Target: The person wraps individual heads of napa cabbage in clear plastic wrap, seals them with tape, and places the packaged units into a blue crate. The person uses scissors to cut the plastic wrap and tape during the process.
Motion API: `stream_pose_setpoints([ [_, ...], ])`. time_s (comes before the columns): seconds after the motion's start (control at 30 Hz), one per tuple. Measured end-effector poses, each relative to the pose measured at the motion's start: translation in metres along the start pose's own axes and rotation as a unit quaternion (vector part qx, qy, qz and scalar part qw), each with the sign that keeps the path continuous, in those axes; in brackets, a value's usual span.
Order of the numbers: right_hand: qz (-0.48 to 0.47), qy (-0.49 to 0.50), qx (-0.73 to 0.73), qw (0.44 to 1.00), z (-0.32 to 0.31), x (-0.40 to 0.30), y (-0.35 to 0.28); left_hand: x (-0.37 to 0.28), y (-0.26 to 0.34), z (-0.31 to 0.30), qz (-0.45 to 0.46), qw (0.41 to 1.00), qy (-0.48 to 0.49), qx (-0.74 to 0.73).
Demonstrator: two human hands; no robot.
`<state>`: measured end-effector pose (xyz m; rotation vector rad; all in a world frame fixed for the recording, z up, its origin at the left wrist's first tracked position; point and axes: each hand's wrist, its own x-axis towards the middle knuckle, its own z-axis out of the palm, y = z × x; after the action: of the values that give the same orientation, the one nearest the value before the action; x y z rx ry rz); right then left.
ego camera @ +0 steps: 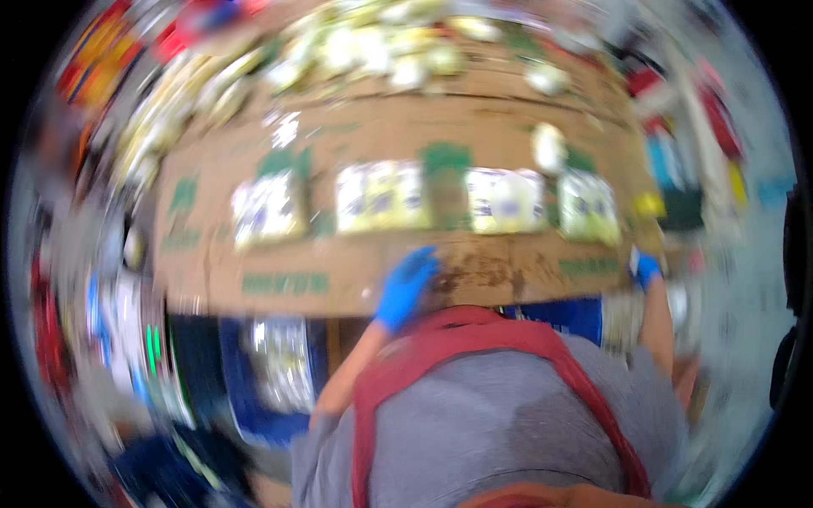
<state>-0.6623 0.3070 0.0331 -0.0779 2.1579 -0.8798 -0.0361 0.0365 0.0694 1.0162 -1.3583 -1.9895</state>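
Observation:
My left hand (406, 286), in a blue glove, is over the front of a cardboard-covered table (356, 267), with nothing visible in it. My right hand (646, 270), also gloved in blue, is at the table's right edge beside a small white thing (634, 259); blur hides whether it grips it. In a row beyond my hands lie clear plastic packs of pale yellow-green vegetables: a left pack (270, 208), a wide pack (382, 195), a third pack (506, 200) and a right pack (589, 207). A loose pale vegetable (549, 147) lies behind the right pack.
Loose pale vegetables (375, 51) are heaped along the far side, with more (171, 120) at the far left. A blue crate (235, 381) with shiny packs stands below the front left edge. A yellow object (649, 205) sits at the right edge. Dark stains (483, 270) mark the cardboard.

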Motion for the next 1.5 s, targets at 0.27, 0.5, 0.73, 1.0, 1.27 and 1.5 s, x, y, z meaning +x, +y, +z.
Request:
stream_pose_setpoints([
  [0.27, -0.213, 0.146, 0.211, 0.943, 0.167, -0.177, 0.016, -0.017, 0.026, -0.088, -0.086, 0.989, -0.122, 0.019],
  [0.5, -0.435, -0.227, -0.015, 0.871, 0.360, -0.298, -0.096, 0.006, 0.059, -0.022, -0.048, 0.961, -0.268, -0.055],
  [0.73, -0.540, -0.290, -0.096, 0.784, 0.404, -0.283, -0.117, 0.016, 0.045, -0.002, -0.061, 0.960, -0.232, -0.144],
  [1.0, -0.522, -0.275, -0.129, 0.797, 0.359, -0.258, -0.178, 0.071, 0.071, 0.021, -0.047, 0.970, -0.060, -0.229],
  [1.27, -0.341, 0.128, -0.153, 0.919, 0.142, -0.021, -0.178, 0.242, 0.120, -0.076, -0.058, 0.928, 0.089, -0.356],
  [1.5, -0.172, 0.017, -0.246, 0.954, 0.112, 0.035, -0.169, 0.299, 0.106, -0.048, -0.070, 0.932, 0.295, -0.200],
])
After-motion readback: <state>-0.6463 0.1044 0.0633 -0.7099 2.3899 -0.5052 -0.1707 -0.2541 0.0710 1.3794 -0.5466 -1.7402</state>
